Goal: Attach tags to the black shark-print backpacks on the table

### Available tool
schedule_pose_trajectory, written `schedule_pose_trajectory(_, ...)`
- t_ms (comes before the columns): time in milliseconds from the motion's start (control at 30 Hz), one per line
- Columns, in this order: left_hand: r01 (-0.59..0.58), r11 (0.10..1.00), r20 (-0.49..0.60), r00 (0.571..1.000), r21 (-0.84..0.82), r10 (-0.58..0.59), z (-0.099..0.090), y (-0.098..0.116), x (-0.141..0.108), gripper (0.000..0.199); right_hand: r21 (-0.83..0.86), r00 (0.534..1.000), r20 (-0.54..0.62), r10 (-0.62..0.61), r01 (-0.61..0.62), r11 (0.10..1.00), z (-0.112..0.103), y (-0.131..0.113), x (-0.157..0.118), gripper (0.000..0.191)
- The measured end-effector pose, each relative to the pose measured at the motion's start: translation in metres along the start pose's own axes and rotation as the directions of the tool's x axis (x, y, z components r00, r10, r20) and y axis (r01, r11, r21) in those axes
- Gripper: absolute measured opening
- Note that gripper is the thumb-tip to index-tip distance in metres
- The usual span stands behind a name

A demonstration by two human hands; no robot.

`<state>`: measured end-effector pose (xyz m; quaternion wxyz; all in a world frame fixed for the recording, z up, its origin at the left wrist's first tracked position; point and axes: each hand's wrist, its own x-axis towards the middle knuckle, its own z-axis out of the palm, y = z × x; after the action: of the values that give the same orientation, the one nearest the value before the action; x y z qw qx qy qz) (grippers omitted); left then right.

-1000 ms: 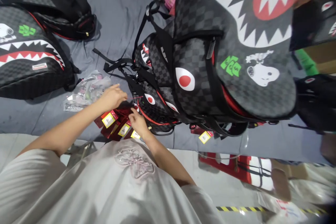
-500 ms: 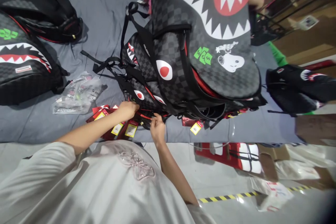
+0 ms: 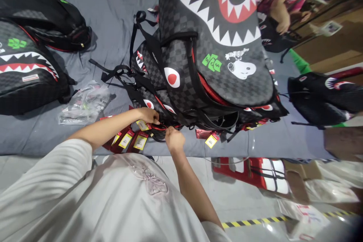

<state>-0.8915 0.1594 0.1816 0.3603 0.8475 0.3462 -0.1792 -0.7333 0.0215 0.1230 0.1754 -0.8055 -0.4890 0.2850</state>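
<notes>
A small black checkered bag [image 3: 159,135] with red zip edging lies at the table's front, partly under larger bags. My left hand [image 3: 150,115] is closed at its upper edge, fingertips by the red edging. What it pinches is hidden. My right hand [image 3: 174,140] is curled into a fist against the bag's right side, its grip also hidden. A red tag with a yellow-and-white label [image 3: 142,125] hangs just below my left hand. More red tags [image 3: 124,140] lie to the left. Over the small bag leans a large checkered backpack [image 3: 181,60] with a shark mouth print.
Two more backpacks [image 3: 28,79] lie at the left beside a clear plastic bag [image 3: 86,102]. Another black bag [image 3: 320,94] is at the right. A co-worker's hand [image 3: 280,19] is at the far right. Below the table edge stands a red-and-white object [image 3: 261,174].
My left hand has moved right, closer to my right hand. My right hand has shifted slightly right and down and curled tighter. A tag now shows under my left hand.
</notes>
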Motion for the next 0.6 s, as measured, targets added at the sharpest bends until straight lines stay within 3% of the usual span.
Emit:
schedule_pose_trajectory(67, -0.072, 0.99, 0.092, 0.992, -0.122, 0.084, -0.006, -0.006, -0.004, 0.048, 0.063, 0.998, 0.055, 0.034, -0.037, 0.997, -0.004, 0.004, 0.002, 0.018)
schedule_pose_trajectory(133, -0.148, 0.942, 0.092, 0.979, -0.3, 0.183, -0.004, -0.013, -0.012, 0.059, 0.175, 0.989, 0.141, 0.044, -0.068, 0.982, -0.006, 0.009, 0.007, 0.014)
schedule_pose_trajectory(200, -0.192, 0.887, -0.051, 0.981, -0.42, 0.188, 0.007, -0.017, -0.021, 0.058, 0.314, 0.97, 0.239, 0.039, -0.115, 0.942, -0.005, 0.012, 0.012, 0.012)
schedule_pose_trajectory(267, -0.206, 0.865, -0.265, 0.96, -0.458, 0.089, 0.025, -0.019, -0.029, 0.046, 0.442, 0.94, 0.34, 0.031, -0.189, 0.877, -0.005, 0.014, 0.016, 0.014)
schedule_pose_trajectory(367, -0.235, 0.841, -0.53, 0.845, -0.488, -0.072, 0.055, -0.02, -0.034, 0.022, 0.574, 0.874, 0.486, -0.009, -0.312, 0.757, -0.008, 0.014, 0.018, 0.026)
schedule_pose_trajectory(433, -0.289, 0.837, -0.645, 0.759, -0.465, -0.096, 0.072, -0.019, -0.032, 0.01, 0.632, 0.829, 0.556, -0.062, -0.373, 0.679, -0.012, 0.013, 0.017, 0.034)
schedule_pose_trajectory(533, -0.394, 0.866, -0.753, 0.657, -0.308, 0.031, 0.088, -0.019, -0.028, 0.013, 0.694, 0.788, 0.601, -0.132, -0.434, 0.574, -0.018, 0.009, 0.015, 0.042)
schedule_pose_trajectory(600, -0.381, 0.92, -0.782, 0.6, -0.092, 0.17, 0.094, -0.018, -0.026, 0.018, 0.727, 0.782, 0.602, -0.163, -0.452, 0.516, -0.02, 0.005, 0.014, 0.043)
